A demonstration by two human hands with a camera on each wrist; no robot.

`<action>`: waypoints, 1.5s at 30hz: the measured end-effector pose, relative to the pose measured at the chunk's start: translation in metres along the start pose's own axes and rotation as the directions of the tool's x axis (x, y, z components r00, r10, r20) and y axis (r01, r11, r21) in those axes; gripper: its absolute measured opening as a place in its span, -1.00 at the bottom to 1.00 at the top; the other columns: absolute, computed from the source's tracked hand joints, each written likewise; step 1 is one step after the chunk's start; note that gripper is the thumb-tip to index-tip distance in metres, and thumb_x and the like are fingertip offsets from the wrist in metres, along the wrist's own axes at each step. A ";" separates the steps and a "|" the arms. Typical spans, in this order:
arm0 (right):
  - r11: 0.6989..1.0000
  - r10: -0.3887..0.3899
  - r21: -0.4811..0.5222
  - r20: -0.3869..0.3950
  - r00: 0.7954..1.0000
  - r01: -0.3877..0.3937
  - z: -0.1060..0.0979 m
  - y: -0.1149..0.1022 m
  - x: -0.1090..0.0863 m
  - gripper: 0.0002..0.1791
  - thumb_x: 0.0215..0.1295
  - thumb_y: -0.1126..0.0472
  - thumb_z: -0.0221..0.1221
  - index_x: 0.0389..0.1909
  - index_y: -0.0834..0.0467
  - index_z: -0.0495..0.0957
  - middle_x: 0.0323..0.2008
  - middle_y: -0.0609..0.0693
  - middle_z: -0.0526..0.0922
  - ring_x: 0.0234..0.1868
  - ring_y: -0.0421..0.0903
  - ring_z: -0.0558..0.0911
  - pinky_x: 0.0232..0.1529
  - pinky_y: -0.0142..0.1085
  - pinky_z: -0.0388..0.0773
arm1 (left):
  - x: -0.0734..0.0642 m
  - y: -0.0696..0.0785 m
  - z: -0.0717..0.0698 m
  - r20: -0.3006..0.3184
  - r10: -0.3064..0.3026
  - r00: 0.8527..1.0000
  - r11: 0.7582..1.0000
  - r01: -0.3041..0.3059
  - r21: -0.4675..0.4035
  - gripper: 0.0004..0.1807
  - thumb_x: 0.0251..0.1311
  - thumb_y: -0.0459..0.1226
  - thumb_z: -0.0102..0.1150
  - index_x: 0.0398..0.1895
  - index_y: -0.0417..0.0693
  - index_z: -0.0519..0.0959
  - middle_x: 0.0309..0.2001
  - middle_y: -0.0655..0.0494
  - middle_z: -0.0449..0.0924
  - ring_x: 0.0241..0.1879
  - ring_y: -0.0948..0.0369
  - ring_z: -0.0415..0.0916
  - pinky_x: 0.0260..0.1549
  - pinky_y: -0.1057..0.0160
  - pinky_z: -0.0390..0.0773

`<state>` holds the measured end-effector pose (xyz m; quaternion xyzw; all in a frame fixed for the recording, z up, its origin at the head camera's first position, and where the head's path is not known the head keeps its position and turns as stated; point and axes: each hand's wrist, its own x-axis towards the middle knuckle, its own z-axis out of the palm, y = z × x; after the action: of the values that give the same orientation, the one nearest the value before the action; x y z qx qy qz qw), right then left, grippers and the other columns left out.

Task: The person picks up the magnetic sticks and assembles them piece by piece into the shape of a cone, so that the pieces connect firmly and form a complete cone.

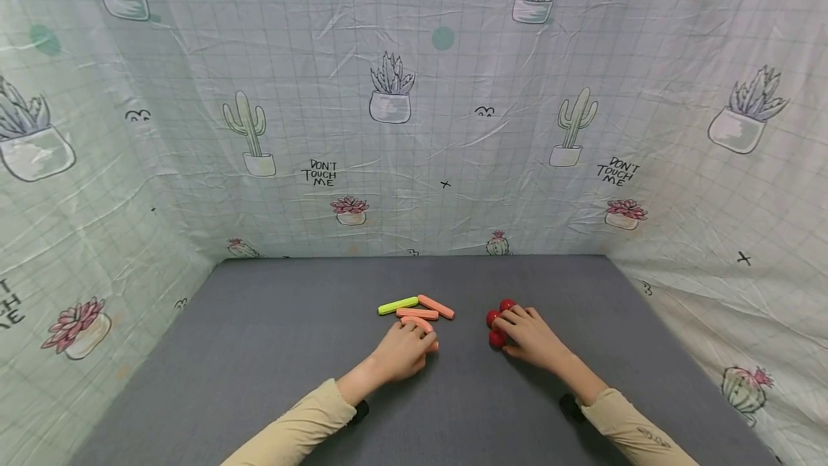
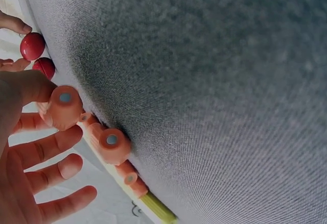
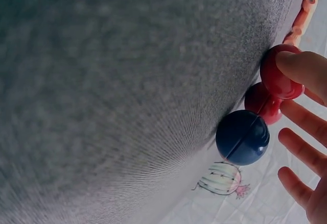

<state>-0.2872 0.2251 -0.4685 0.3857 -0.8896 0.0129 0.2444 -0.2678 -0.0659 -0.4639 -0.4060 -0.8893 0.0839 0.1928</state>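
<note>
My left hand (image 1: 402,352) pinches a stubby orange stick (image 2: 65,106) between thumb and index finger, its other fingers spread apart. That stick has a grey dot on its end, and a second orange stick (image 2: 110,146) lies just past it. Further off are more orange sticks (image 1: 417,314) and a yellow-green stick (image 1: 397,305). My right hand (image 1: 535,340) holds a glossy red ball (image 3: 280,78), thumb on one side and index finger at the other. Another red ball (image 3: 261,101) and a dark blue ball (image 3: 242,137) sit beside it; my hand hides the blue one in the head view.
Everything lies on a dark grey cloth-covered table (image 1: 291,322). A pale curtain (image 1: 446,142) printed with cacti encloses the back and both sides. Dark bands (image 1: 572,408) show at the wrists beside the beige sleeves (image 1: 304,419).
</note>
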 end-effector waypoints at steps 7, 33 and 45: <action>1.000 -0.006 0.005 0.023 1.000 0.006 -0.001 -0.002 0.003 -0.56 -0.30 0.12 0.41 -0.38 0.02 0.40 -0.40 -0.11 0.60 -0.31 -0.13 0.42 -0.29 -0.20 0.26 | 0.001 -0.001 -0.001 -0.033 -0.024 0.999 0.999 0.024 0.026 -0.85 0.08 -0.16 0.09 -0.26 0.12 0.47 -0.43 0.18 0.51 -0.38 0.23 0.44 -0.40 0.21 0.41; 0.993 -0.053 0.106 -0.049 0.997 0.058 0.000 -0.025 0.028 -0.59 -0.16 0.08 0.34 -0.23 0.04 0.47 -0.28 -0.10 0.45 -0.24 -0.16 0.41 -0.24 -0.20 0.37 | 0.005 0.001 0.001 -0.088 -0.115 0.990 0.988 0.105 -0.111 -0.78 0.00 -0.16 0.14 -0.24 0.06 0.47 -0.31 0.13 0.53 -0.28 0.19 0.44 -0.28 0.19 0.44; 0.988 -0.063 0.134 -0.102 0.993 0.077 -0.002 -0.042 0.046 -0.57 -0.16 0.07 0.36 -0.22 0.04 0.47 -0.28 -0.10 0.47 -0.25 -0.16 0.41 -0.24 -0.24 0.36 | 0.008 0.004 -0.002 -0.134 -0.140 0.981 0.985 0.124 -0.119 -0.80 -0.01 -0.15 0.18 -0.32 0.06 0.45 -0.37 0.15 0.47 -0.33 0.20 0.43 -0.36 0.23 0.42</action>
<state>-0.2840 0.1646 -0.4530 0.4315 -0.8594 0.0845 0.2609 -0.2693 -0.0574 -0.4609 -0.3611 -0.9016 -0.0074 0.2382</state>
